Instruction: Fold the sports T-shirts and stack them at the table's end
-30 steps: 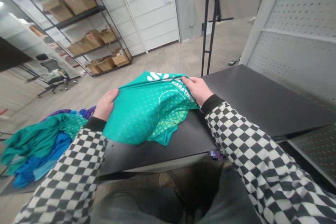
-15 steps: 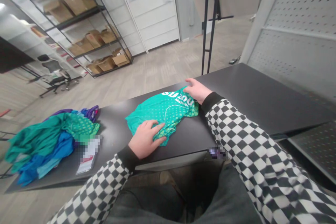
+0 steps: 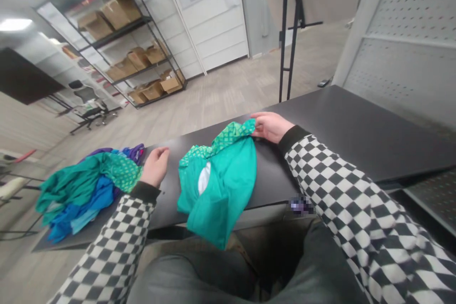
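Observation:
A green jersey [image 3: 228, 171] with a light dotted pattern lies bunched on the black table [image 3: 342, 137], its lower end draping past the front edge. A white patch [image 3: 204, 178] shows in its left part. My right hand [image 3: 270, 127] pinches the jersey's far right corner between thumb and fingers. To the left, apart from the jersey, my left hand [image 3: 156, 166] has its fingers drawn together, with nothing visible in them. It is beside a heap of green, blue and purple clothes [image 3: 81, 185].
A grey perforated panel [image 3: 402, 57] stands along the table's right side. Behind the table rises a black stand [image 3: 287, 47]. Across the floor are a shelf rack with cardboard boxes [image 3: 138, 58] and an office chair [image 3: 89, 102]. A small blurred purple item [image 3: 301, 205] is near the front edge.
The jersey has been turned over: its white lettering is out of sight and plain green cloth faces up. My left hand has left it and moved left; my right hand now grips its corner.

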Available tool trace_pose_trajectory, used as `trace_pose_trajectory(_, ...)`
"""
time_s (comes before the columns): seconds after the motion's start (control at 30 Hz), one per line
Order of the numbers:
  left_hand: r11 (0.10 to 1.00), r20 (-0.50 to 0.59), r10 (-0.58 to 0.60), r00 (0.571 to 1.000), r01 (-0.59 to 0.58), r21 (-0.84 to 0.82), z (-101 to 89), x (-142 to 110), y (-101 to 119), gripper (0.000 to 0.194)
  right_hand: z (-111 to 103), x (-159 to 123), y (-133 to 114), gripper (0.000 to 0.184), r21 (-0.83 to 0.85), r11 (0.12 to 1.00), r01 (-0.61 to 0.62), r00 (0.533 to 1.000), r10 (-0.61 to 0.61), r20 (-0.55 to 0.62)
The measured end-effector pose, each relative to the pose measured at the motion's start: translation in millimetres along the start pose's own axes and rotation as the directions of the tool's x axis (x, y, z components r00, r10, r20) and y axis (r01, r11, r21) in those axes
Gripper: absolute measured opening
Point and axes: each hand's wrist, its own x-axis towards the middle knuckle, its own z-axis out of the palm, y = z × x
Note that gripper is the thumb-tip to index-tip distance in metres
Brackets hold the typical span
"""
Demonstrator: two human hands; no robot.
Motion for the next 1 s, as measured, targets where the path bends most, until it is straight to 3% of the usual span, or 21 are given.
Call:
trace_pose_trajectory(0.1, 0.977, 0.092, 0.208, 0.974, -0.210, 0.016, 25.0, -34, 4, 0.055, 0, 11, 16, 0.069, -0.053, 0.998, -0.034, 0.997, 0.031, -0.070)
trace_pose_trajectory(0.17, 0.911, 0.257, 0.390, 0.884, -0.411, 0.029, 41.2, -64, 10, 0.051, -1, 16, 22, 0.087, -0.094, 0.995, 0.028, 0.997, -0.034, -0.070)
trace_pose_trajectory(0.23, 0.836, 0.393, 0.487, 0.780, -0.546, 0.048, 52.8, -89, 16, 0.042, -2, 20, 26, 0.100, -0.229, 0.963, 0.141, 0.983, -0.163, -0.080)
trace_pose_trajectory(0.3, 0.801, 0.448, 0.509, 0.735, -0.595, 0.067, 55.3, -101, 18, 0.031, -5, 24, 27, 0.105, -0.446, 0.863, 0.235, 0.943, -0.314, -0.110)
trace_pose_trajectory(0.37, 0.807, 0.410, 0.511, 0.755, -0.586, 0.074, 46.8, -103, 15, 0.029, -9, 29, 27, 0.105, -0.644, 0.723, 0.250, 0.894, -0.427, -0.133)
trace_pose_trajectory(0.47, 0.868, 0.195, 0.466, 0.863, -0.489, 0.090, 20.9, -93, -4, 0.026, -22, 37, 24, 0.105, -0.785, 0.581, 0.214, 0.842, -0.517, -0.153)
trace_pose_trajectory(0.53, 0.931, -0.012, 0.347, 0.938, -0.343, 0.126, 4.0, -84, -22, 0.024, -32, 42, 21, 0.106, -0.809, 0.554, 0.196, 0.811, -0.555, -0.184)
trace_pose_trajectory(0.6, 0.973, -0.151, 0.194, 0.969, -0.171, 0.154, -6.7, -80, -40, 0.024, -43, 46, 19, 0.106, -0.800, 0.571, 0.184, 0.788, -0.572, -0.227)
trace_pose_trajectory(0.7, 0.979, -0.202, 0.120, 0.972, -0.082, 0.187, -8.1, -82, -53, 0.024, -52, 45, 15, 0.105, -0.802, 0.567, 0.188, 0.779, -0.583, -0.229)
trace_pose_trajectory(0.8, 0.956, -0.288, 0.261, 0.921, -0.206, 0.209, 3.8, -93, -44, 0.018, -52, 33, 11, 0.100, -0.878, 0.442, 0.185, 0.769, -0.621, -0.150)
trace_pose_trajectory(0.87, 0.927, -0.314, 0.368, 0.875, -0.317, 0.202, 16.8, -100, -30, 0.023, -46, 20, 8, 0.085, -0.922, 0.339, 0.186, 0.738, -0.668, -0.097)
trace_pose_trajectory(0.93, 0.894, -0.223, 0.446, 0.867, -0.416, 0.169, 33.5, -106, -13, 0.026, -38, 8, 5, 0.064, -0.943, 0.259, 0.208, 0.720, -0.694, -0.031)
trace_pose_trajectory(1.0, 0.866, -0.026, 0.491, 0.871, -0.484, 0.126, 52.8, -112, 2, 0.028, -30, -1, 4, 0.050, -0.941, 0.191, 0.279, 0.751, -0.655, 0.090)
